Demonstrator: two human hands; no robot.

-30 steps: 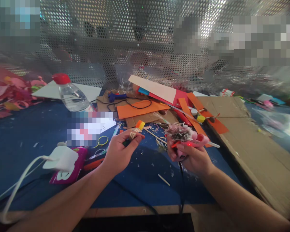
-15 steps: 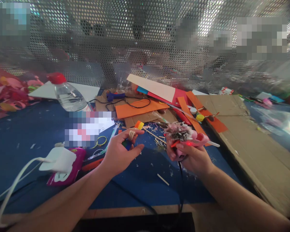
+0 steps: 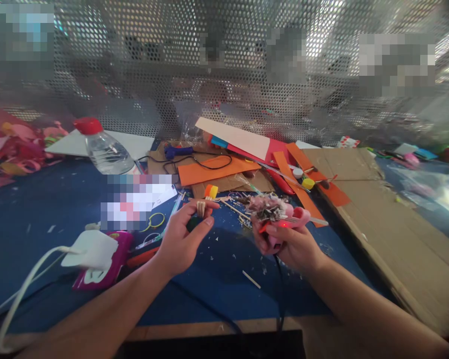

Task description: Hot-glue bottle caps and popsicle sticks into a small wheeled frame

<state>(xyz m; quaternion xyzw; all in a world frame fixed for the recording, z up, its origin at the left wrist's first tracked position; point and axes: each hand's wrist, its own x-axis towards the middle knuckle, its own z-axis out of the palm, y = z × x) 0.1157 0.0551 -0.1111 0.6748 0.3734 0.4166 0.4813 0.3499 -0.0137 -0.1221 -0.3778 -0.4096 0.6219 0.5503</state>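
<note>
Head: right hand (image 3: 297,248) round glue gun (image 3: 287,213)

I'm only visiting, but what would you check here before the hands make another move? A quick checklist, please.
1. Pink glue gun gripped by the right hand: ok.
2. Red light on the gun lit: ok.
3. Gun free of debris: not ok; pink and grey scraps cling to it.
4. Gun hot enough: cannot tell; the pictures show no temperature.
5. Small pale sticks held by the left hand: ok.
6. Tabletop between the forearms free of litter: not ok; a loose thin stick lies there.
</note>
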